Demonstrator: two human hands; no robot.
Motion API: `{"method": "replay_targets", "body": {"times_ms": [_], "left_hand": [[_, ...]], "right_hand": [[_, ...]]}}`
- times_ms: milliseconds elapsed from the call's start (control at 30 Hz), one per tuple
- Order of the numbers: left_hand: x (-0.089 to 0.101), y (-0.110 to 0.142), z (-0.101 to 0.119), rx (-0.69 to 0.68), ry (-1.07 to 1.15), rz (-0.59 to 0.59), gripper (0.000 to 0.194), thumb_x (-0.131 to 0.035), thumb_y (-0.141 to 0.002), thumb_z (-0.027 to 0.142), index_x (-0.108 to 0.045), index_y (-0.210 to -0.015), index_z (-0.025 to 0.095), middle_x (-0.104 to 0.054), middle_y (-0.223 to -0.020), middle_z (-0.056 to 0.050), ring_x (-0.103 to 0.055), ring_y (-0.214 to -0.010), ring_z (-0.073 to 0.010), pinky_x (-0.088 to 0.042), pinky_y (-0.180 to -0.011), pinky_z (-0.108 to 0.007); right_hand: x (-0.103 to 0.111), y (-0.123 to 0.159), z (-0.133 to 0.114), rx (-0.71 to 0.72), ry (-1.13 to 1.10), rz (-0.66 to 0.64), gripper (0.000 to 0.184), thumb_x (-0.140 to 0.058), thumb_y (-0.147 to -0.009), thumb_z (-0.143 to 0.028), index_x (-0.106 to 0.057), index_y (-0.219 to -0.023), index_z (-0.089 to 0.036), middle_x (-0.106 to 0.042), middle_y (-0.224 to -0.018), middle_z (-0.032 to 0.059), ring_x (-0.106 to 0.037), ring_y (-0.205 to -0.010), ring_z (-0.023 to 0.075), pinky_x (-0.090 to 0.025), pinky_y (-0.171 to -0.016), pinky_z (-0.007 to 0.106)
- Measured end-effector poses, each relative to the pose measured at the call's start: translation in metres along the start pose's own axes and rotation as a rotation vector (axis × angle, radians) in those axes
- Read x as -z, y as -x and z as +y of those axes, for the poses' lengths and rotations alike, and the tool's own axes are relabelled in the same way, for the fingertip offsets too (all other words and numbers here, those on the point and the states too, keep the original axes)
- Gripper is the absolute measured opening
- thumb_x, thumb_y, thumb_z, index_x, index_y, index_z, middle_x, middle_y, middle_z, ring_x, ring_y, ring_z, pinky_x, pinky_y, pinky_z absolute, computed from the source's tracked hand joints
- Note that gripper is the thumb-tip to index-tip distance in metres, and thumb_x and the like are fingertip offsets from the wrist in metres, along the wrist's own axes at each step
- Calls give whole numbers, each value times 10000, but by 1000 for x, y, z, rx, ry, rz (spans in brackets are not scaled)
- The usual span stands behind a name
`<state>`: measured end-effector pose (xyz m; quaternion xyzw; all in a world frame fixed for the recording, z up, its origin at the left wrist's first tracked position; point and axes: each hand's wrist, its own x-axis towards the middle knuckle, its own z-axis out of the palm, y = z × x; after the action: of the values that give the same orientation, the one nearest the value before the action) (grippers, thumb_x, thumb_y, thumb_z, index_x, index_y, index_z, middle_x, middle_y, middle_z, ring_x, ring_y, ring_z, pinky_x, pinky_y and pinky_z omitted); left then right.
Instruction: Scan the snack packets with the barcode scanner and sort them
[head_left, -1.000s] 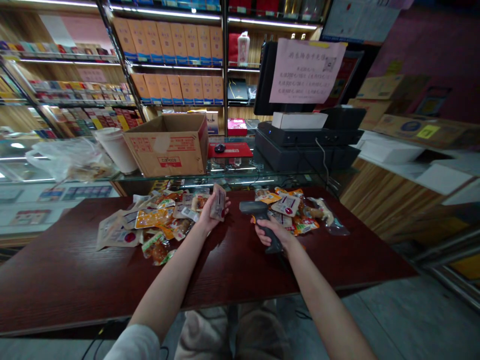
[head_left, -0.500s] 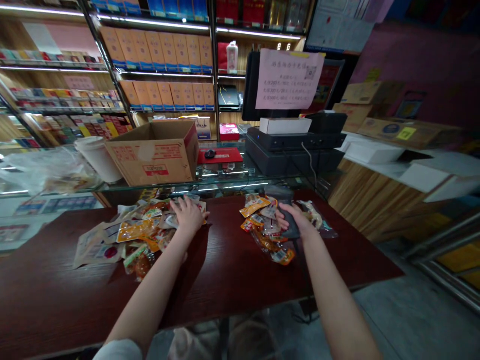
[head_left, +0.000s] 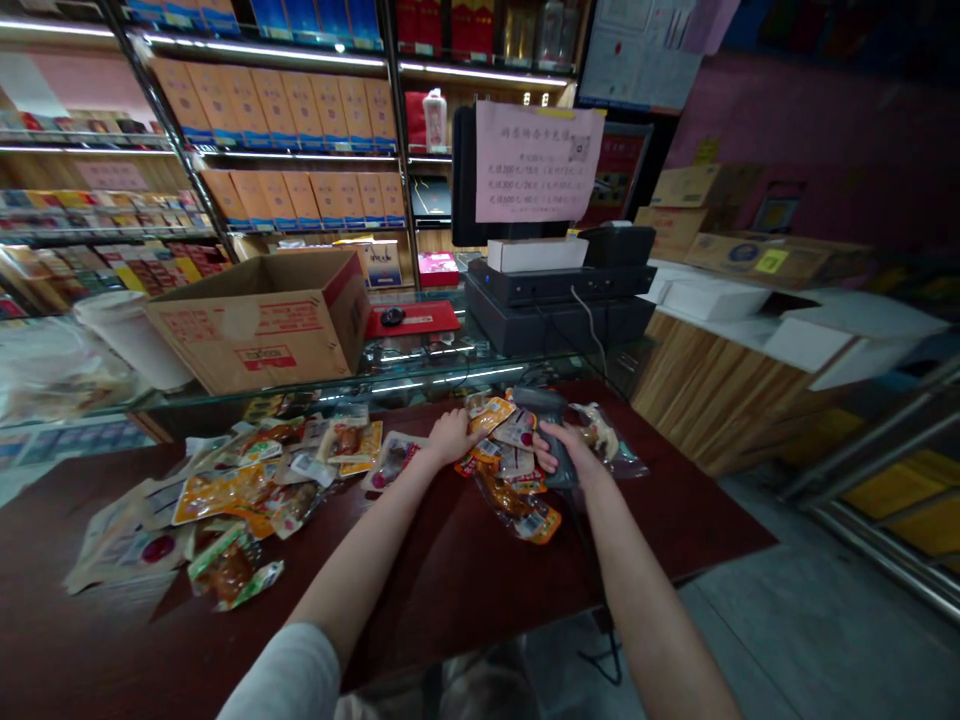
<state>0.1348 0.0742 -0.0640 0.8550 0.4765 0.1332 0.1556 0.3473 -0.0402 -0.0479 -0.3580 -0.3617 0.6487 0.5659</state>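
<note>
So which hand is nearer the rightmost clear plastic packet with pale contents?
The right hand, just left of that packet and gripping a dark grey plastic scanner. The left hand is farther left, beside a flat orange plastic packet.

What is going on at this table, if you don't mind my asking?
A person at a dark red table has a handheld scanner in the right hand, by the smaller heap of food packets on the right. The left hand is at that heap's left edge; whether it grips a packet is hard to tell. A larger heap of packets lies on the left, and an open carton stands behind it.
</note>
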Motion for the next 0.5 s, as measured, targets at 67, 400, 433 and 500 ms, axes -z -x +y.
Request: {"method": "replay_targets", "body": {"times_ms": [67, 400, 433, 500], "left_hand": [[-3, -2, -9, 59, 88, -3, 493, -654, -815, 544, -606, -1105, 148, -671, -1130, -191, -624, -1112, -343, -446, -953, -408], [10, 13, -29, 197, -61, -150, 788, -702, -704, 623, -519, -1306, 148, -534, -1393, -222, -516, -1291, -378, -421, -1013, -442], [12, 17, -30, 197, -87, -170, 761, -697, -716, 616, -528, -1298, 156, -533, -1394, -214, -506, -1299, -376, -412, -1022, -450], [14, 24, -32, 198, -99, -176, 665, -708, -723, 594, -575, -1220, 172, -571, -1347, -195, -516, -1279, -376, -408, -1021, -460]], "right_hand": [[-1, -1, 1, -21, 4, -14, 371, -787, -716, -425, -507, -821, -205, -476, -549, -85, -323, -346, 38, -296, -333, 183], [-3, 1, 4, -24, 19, -24, 391, -795, -711, -429, -553, -902, -187, -489, -552, -91, -356, -342, 36, -305, -335, 173], [-4, 1, 4, -28, 36, -23, 395, -796, -709, -427, -554, -908, -186, -492, -551, -90, -360, -342, 37, -307, -335, 174], [-8, 3, 4, -36, 80, -27, 393, -796, -712, -421, -549, -907, -188, -506, -554, -84, -373, -346, 42, -313, -337, 177]]}}
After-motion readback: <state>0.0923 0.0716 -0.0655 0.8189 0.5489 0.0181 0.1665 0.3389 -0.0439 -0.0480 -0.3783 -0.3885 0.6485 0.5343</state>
